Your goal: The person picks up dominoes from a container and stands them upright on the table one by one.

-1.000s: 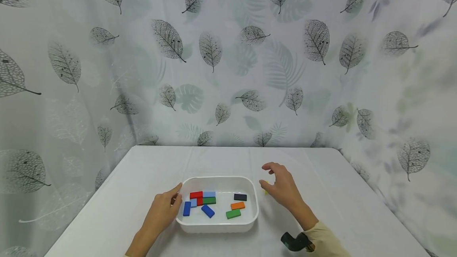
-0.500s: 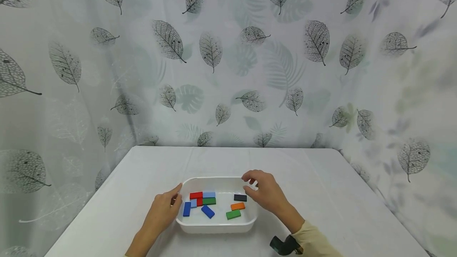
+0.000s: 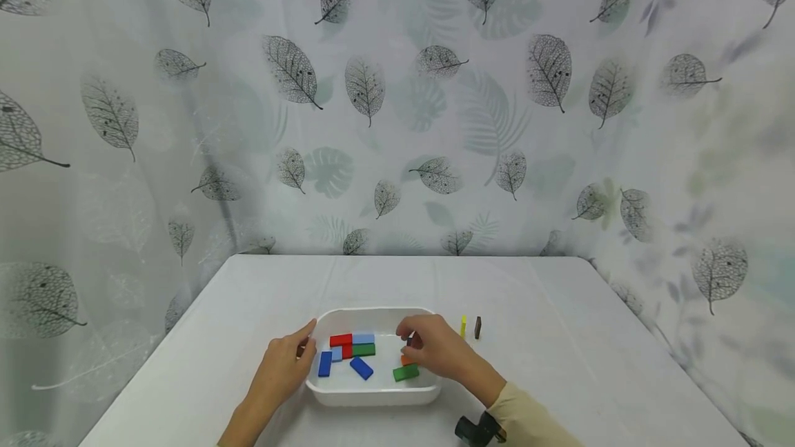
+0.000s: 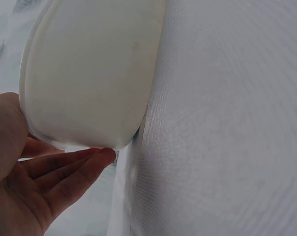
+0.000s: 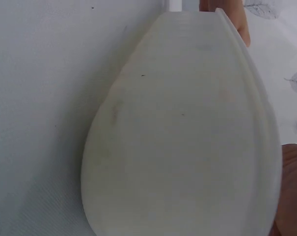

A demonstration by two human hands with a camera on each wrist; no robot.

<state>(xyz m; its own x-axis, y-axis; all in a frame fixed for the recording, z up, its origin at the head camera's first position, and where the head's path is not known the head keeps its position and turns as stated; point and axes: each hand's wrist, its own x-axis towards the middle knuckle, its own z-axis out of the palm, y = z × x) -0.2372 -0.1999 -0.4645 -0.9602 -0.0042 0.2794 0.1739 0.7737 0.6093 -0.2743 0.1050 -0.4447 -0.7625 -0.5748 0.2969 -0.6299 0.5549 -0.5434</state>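
A white plastic tray [image 3: 348,386] with several flat, domino-like blocks in it sits on the table. In the head view my left hand [image 3: 287,361] holds the tray's left end, and the left wrist view shows its fingers against the outer wall [image 4: 89,98]. My right hand [image 3: 437,347] reaches over the right rim into the tray, thumb and forefinger apart. A bit of the black block [image 3: 408,341] shows between them, the rest hidden by the hand. Just below the thumb lie a partly covered orange block [image 3: 406,360] and a green block [image 3: 406,372].
Left in the tray are red [image 3: 341,340], light blue [image 3: 363,339], dark green [image 3: 364,350] and dark blue [image 3: 361,368] blocks. On the table right of the tray, a yellow block [image 3: 463,326] and a dark brown block [image 3: 477,328] stand upright. A leaf-patterned curtain hangs behind.
My right hand has moved left from beside the tray to over the black block inside it. The standing yellow and brown blocks have come into view. The left hand keeps still.
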